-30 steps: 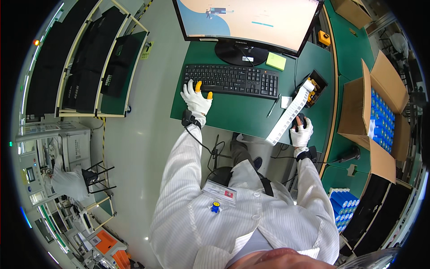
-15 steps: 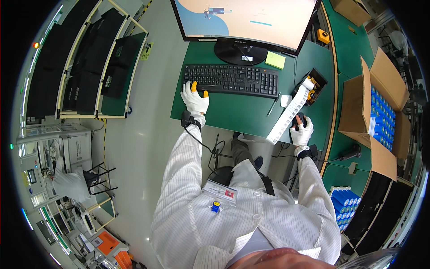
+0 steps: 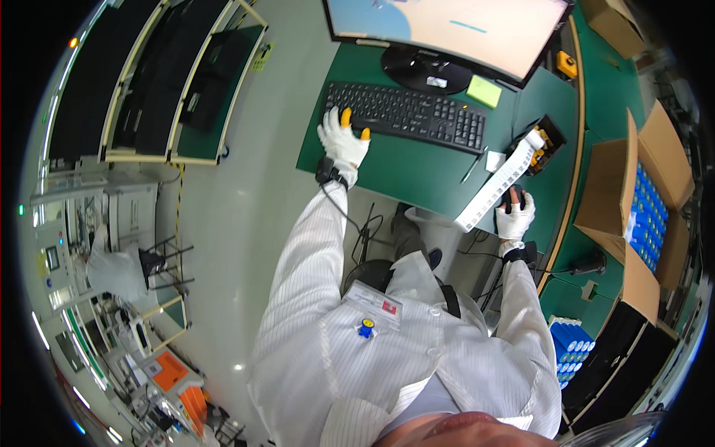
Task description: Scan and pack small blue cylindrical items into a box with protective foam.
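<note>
My left hand (image 3: 343, 144), in a white glove with yellow-covered tips on two fingers, rests at the left end of a black keyboard (image 3: 406, 112). Its fingers are spread and hold nothing. A dark computer mouse (image 3: 508, 200), mostly covered, lies under my right hand (image 3: 515, 221) at the desk's front right; bare fingertips curl over it. Beside that hand, a long white strip of printed labels (image 3: 495, 190) runs from a roll at a black bin (image 3: 555, 155) and hangs over the front edge. A pen (image 3: 471, 169) and a small white paper (image 3: 494, 161) lie nearby.
A monitor (image 3: 454, 33) stands behind the keyboard, with yellow-green sticky notes (image 3: 484, 92) by its base. At right are an opened cardboard box (image 3: 607, 186) of blue cylinders and a blue cylinder stack (image 3: 572, 346). Cables hang below the desk. A person (image 3: 115, 272) works far left.
The whole view has shifted and tilted, so the desk appears farther right and the monitor higher. My hands stay at the keyboard and the mouse.
</note>
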Available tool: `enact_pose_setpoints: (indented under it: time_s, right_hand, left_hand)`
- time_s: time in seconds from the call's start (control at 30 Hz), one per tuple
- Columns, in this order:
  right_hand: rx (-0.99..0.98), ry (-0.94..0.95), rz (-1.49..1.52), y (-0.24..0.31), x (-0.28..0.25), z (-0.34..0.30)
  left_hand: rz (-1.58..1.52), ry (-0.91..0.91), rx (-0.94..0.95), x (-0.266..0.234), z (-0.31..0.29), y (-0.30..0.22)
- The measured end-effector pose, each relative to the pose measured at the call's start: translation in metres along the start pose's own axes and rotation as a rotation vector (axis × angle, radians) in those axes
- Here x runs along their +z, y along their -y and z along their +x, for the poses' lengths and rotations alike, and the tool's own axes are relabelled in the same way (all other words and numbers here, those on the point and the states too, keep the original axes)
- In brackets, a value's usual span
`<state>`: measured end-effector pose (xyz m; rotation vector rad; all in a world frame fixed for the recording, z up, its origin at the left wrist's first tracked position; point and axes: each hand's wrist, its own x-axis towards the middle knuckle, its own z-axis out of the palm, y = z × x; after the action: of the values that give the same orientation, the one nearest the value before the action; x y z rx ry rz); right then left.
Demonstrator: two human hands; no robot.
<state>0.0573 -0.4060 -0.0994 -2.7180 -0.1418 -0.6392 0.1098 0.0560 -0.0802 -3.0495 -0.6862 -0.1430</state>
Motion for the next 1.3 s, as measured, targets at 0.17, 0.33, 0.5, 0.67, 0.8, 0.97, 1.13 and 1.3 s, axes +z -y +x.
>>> enact_pose_setpoints:
  time_s: [0.17,0.33,0.5,0.67,0.8,0.97,1.13,1.3]
  right_hand:
    - [0.049,0.058,-0.026,-0.002,0.002,0.003]
    - [0.027,0.053,-0.024,-0.005,0.006,-0.002]
    - [0.053,0.044,-0.031,-0.004,0.001,-0.003]
    - [0.008,0.012,0.019,0.001,-0.002,0.0]
    - [0.013,0.001,0.007,0.0,-0.004,0.001]
    - [0.012,0.002,0.013,-0.002,-0.003,0.001]
    - [0.021,0.005,0.029,-0.003,-0.002,0.0]
    - [0.04,0.036,0.009,-0.001,-0.003,-0.001]
  left_hand:
    - [0.15,0.058,-0.025,-0.011,0.0,-0.003]
    - [0.147,0.145,-0.011,-0.024,-0.004,-0.007]
    - [0.068,0.145,0.026,-0.029,-0.007,-0.008]
    - [-0.118,-0.068,0.084,-0.012,-0.008,0.005]
    - [-0.345,-0.388,-0.023,0.011,-0.002,0.013]
    - [-0.25,-0.318,-0.154,0.023,0.003,0.016]
    - [-0.189,-0.268,-0.166,0.025,0.003,0.014]
    - [-0.19,-0.258,-0.173,0.025,0.002,0.017]
